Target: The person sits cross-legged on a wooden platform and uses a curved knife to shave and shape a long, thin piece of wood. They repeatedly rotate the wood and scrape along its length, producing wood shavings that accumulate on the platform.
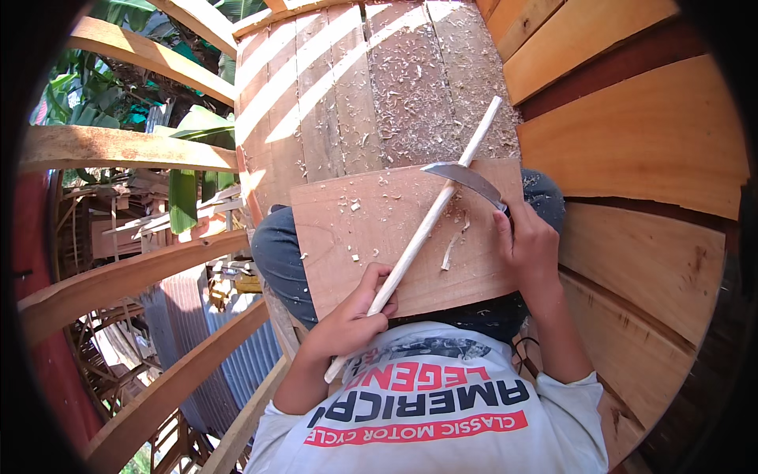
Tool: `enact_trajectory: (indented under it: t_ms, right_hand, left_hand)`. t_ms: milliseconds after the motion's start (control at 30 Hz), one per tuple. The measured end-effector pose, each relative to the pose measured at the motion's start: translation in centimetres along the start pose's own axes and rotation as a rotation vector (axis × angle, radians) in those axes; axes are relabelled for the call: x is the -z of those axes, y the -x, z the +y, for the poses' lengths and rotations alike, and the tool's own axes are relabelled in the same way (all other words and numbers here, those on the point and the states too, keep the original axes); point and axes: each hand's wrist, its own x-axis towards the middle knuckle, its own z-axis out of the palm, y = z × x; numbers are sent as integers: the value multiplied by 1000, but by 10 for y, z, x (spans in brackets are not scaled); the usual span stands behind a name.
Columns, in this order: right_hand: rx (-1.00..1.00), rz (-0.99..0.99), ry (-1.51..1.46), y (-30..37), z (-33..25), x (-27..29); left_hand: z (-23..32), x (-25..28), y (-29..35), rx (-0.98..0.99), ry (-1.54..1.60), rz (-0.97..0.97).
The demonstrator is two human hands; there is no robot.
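My left hand point(357, 314) is closed round the lower part of a long, pale whittled stick point(426, 225). The stick slants up and to the right across a flat wooden board point(347, 229) that rests on my lap. In my right hand point(530, 241) is a knife with a curved blade point(472, 180); its handle is mostly hidden in the fingers. The blade lies across the upper part of the stick, its tip pointing left. Small wood chips and a longer curled shaving point(448, 251) are scattered on the board.
Plank flooring point(316, 103) ahead is strewn with shavings point(410, 95). A wall of wooden boards point(632, 134) rises close on the right. Spaced wooden rails point(134, 148) run along the left, with leaves and corrugated sheets point(185, 316) beyond and below them.
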Motion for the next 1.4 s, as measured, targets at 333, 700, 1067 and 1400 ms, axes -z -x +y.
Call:
enact_trajectory:
  t_ms: [333,700,1067,1400]
  right_hand:
    - [47,-95,-44,-8,1,8]
    - [176,-198,-76,2,-5,8]
    - [-99,-103,8,-14,1,4]
    - [183,-161,-31,-5,-15,4]
  left_hand:
    - [3,7,-9,-53,-49,-15]
    - [5,0,-2,-24,-42,2]
    - [16,-8,-2,-5,-46,62]
    - [0,-1,-12,-140,-130,26]
